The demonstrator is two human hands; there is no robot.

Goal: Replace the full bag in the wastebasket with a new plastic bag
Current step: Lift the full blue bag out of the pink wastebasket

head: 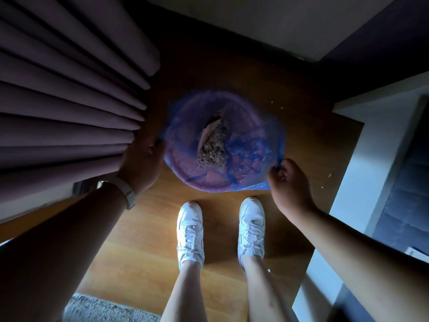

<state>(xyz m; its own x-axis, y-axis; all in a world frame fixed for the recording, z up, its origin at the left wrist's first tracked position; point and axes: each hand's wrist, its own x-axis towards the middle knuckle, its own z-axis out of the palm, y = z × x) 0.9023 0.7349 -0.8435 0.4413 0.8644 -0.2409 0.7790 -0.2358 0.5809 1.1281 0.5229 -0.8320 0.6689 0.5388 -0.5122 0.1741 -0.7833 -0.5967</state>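
the pink wastebasket [185, 180] stands on the wooden floor [144, 252] just ahead of the white sneakers [190, 231], between the purple curtain [69, 94] and a pale piece of furniture [362, 135]. its blue plastic bag [253, 147] is draped over the rim, with a heap of paper scraps and shavings [212, 145] inside.

the left hand [141, 163] is at the left edge of the rim, its fingers curled over the bag there; they are in shadow, so i cannot tell whether they pinch the film or only rest on it. the right hand [287, 182] has its fingers [277, 168] pressed together, pinching the bag's edge at the right rim.

the step looks like freeing the bag's hem from the rim. it would go best by peeling both sides up evenly, gathering the edges toward the middle before lifting, and keeping the mouth upward so the scraps stay in. thin film may tear if pulled from one point.

crumbs [282, 108] lie on the floor beyond the basket. the basket's depth and how full the bag is cannot be judged from above, and no new bag is in view.
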